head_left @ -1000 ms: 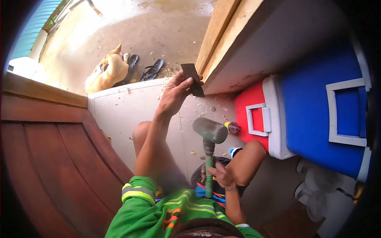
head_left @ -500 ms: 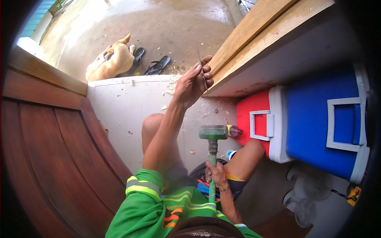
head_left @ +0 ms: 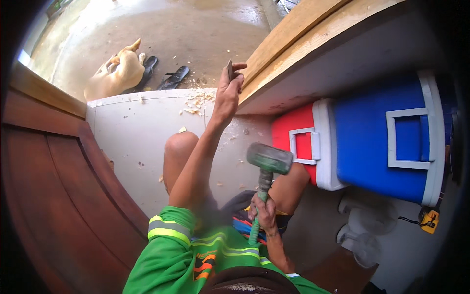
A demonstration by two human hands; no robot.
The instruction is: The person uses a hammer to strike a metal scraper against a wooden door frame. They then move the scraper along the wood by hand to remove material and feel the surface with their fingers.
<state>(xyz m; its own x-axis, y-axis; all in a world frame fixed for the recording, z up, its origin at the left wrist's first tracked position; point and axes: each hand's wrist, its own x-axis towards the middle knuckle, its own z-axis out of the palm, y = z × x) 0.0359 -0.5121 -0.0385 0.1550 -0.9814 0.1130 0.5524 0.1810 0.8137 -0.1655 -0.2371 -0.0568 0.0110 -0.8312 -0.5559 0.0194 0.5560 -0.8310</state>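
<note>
just beside the pale wooden door frame [head_left: 293, 41], i can see the person's left hand [head_left: 226, 95] pinching a thin, flat, grey-brown plate [head_left: 229, 70] edge-on. nearer the person than the frame, the right hand [head_left: 265, 211] is wrapped round the green handle [head_left: 255, 230] of a dark-headed cylindrical mallet [head_left: 269, 159]. curled pale wood shavings [head_left: 198, 100] lie left of the frame's foot.

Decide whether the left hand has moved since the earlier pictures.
Yes: judged against the wooden door frame, the left hand has shifted upward in the view, farther from the frame's lower end.
</note>
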